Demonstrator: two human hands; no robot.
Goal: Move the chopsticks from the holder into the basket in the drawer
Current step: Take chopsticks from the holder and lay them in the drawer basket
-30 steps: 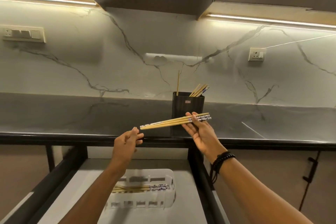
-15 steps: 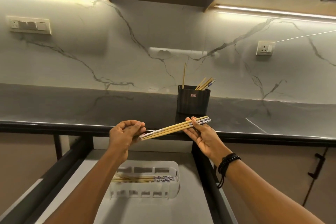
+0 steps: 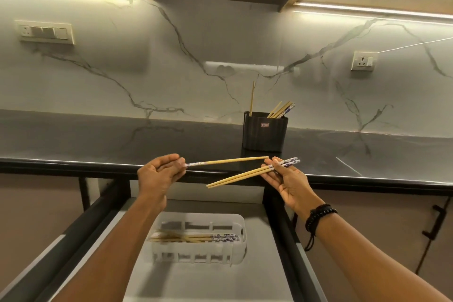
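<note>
A black holder stands on the dark counter with several chopsticks sticking out of it. My left hand pinches the patterned end of one chopstick, held level above the counter's edge. My right hand grips two chopsticks by their patterned ends, tips slanting down to the left. Below both hands, a white slotted basket sits in the open drawer with several chopsticks lying inside.
The dark counter runs across the view under a marble wall with a socket and a switch plate. The drawer's black side rails flank the basket. A cabinet handle is at the right.
The bundle held between both hands has split: my left hand drew one chopstick away to the left, while my right hand kept two, now tilted downward. The view dropped slightly.
</note>
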